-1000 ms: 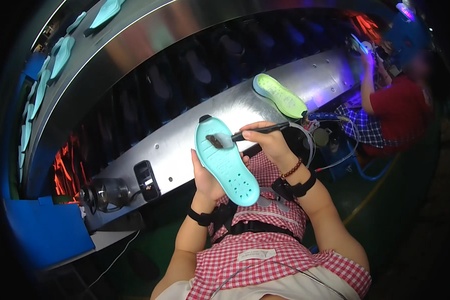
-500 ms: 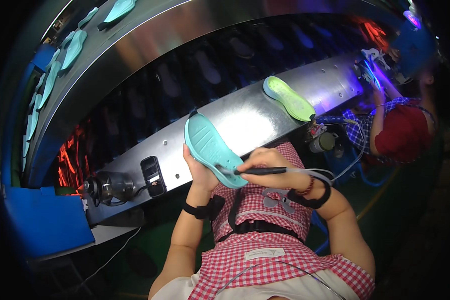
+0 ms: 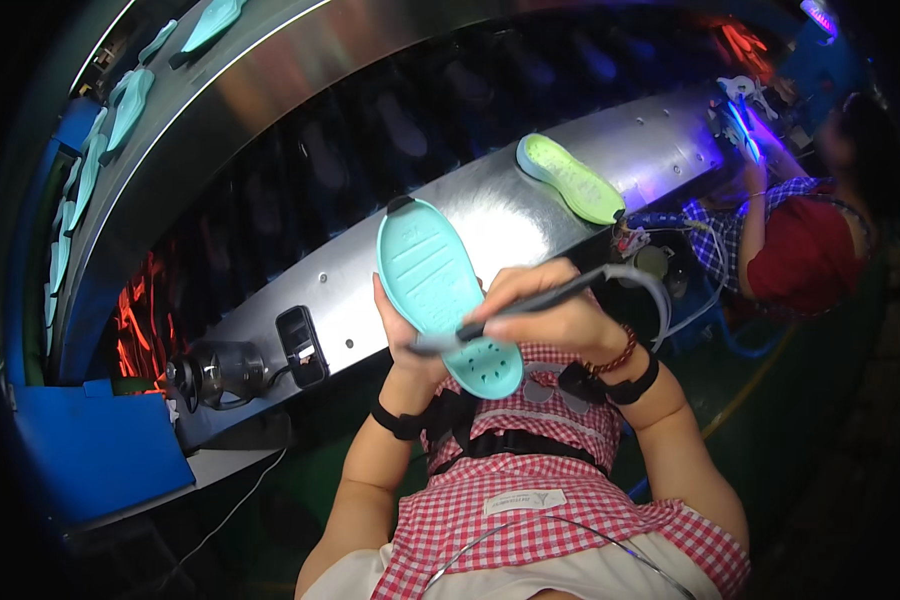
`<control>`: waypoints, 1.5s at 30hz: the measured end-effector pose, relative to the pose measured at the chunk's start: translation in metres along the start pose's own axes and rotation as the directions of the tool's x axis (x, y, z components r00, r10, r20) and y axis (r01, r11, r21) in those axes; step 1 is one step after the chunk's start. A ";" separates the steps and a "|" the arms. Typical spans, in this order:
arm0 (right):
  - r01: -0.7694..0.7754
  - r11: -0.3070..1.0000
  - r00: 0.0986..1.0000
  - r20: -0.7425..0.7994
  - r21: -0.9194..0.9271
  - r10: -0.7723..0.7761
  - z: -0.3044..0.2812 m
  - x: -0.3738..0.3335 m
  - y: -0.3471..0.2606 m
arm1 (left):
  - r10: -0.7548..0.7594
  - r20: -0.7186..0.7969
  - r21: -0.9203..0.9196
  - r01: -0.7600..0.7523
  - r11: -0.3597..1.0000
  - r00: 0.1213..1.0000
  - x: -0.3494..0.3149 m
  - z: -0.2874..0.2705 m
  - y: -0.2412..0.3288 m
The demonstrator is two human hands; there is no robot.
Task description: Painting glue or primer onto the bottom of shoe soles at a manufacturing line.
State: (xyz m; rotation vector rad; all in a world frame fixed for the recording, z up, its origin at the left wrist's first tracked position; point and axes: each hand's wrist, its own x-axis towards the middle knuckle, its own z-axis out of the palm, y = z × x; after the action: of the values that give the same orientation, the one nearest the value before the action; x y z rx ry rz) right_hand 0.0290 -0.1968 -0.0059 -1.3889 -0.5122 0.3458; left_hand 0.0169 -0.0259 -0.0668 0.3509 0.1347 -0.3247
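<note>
1. Location: the turquoise sole (image 3: 432,260) is at the centre of the frame, raised in front of the metal bench (image 3: 500,205), its grooved face upward and its perforated end toward the lower edge.
2. Left hand (image 3: 398,330): supports the sole at its left side; the thumb lies along the edge, the other fingers are largely hidden beneath, so their spread cannot be told.
3. Right hand (image 3: 560,318): thumb and forefinger pinch the black handle of a brush (image 3: 570,287); the remaining fingers curl in. The brush head crosses the lower half of the sole, blurred; contact with the face cannot be confirmed.
4. Handling, as judged: the sole appears light, a moulded foam or rubber type, flexible lengthwise and unlikely to break. A freshly brushed face could be slippery or smear. Best hold: from beneath, at the side edges near the waist, clear of the upper face.
5. Count, centre: one sole in hand, one brush.
6. Count, bench: one yellow-green sole (image 3: 575,180) right of centre; one black tray (image 3: 295,328) and one glass jug (image 3: 232,372) at lower left.
7. Count, upper left: at least six turquoise pieces (image 3: 208,28); overlap prevents an exact figure.
8. Right edge: one co-worker (image 3: 810,250).
</note>
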 end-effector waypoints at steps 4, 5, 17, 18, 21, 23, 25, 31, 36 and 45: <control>-0.028 0.999 0.993 -0.118 -0.025 0.025 -0.008 0.008 0.008 | 0.061 -0.046 0.079 -0.057 0.995 0.997 0.003 0.010 0.002; -0.001 0.996 1.000 -0.030 -0.091 -0.002 -0.006 0.005 0.007 | 0.081 -0.133 0.098 -0.068 0.993 0.988 0.003 0.017 0.002; 0.229 0.967 0.953 0.228 -0.107 -0.201 -0.004 -0.012 0.003 | 0.482 0.054 0.163 -0.484 0.860 0.874 0.011 0.020 0.032; 0.202 0.975 0.966 0.180 -0.092 -0.183 -0.007 -0.014 0.003 | 0.517 0.032 0.202 -0.512 0.835 0.855 0.009 0.022 0.033; 0.105 0.981 0.987 -0.101 -0.166 -0.122 -0.014 -0.009 0.008 | 0.538 0.049 0.267 -0.531 0.804 0.841 0.012 0.024 0.033; 0.148 0.968 0.989 0.052 -0.202 -0.141 -0.011 -0.011 0.011 | 0.584 -0.008 0.334 -0.548 0.767 0.812 0.010 0.028 0.032; 0.255 0.945 0.959 0.176 -0.205 -0.221 -0.007 -0.014 0.006 | 0.513 0.088 0.216 -0.519 0.827 0.854 0.005 0.023 0.035; -0.051 0.997 0.997 -0.051 0.062 0.054 -0.012 -0.010 0.015 | 0.548 0.001 0.350 -0.514 0.783 0.836 0.008 0.025 0.036; 0.146 0.977 0.982 0.098 0.153 -0.162 -0.013 -0.012 0.026 | 0.460 0.169 0.273 -0.490 0.828 0.872 0.002 0.021 0.040; -0.007 0.696 0.967 -0.173 0.718 0.188 0.010 -0.009 0.023 | 0.190 0.106 0.015 -0.193 0.981 0.976 -0.008 0.024 0.001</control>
State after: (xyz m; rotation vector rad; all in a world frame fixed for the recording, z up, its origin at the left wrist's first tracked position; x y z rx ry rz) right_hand 0.0178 -0.1889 -0.0289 -0.6687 -0.0670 0.4054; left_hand 0.0110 -0.0315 -0.0431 0.3677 -0.0061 -0.1537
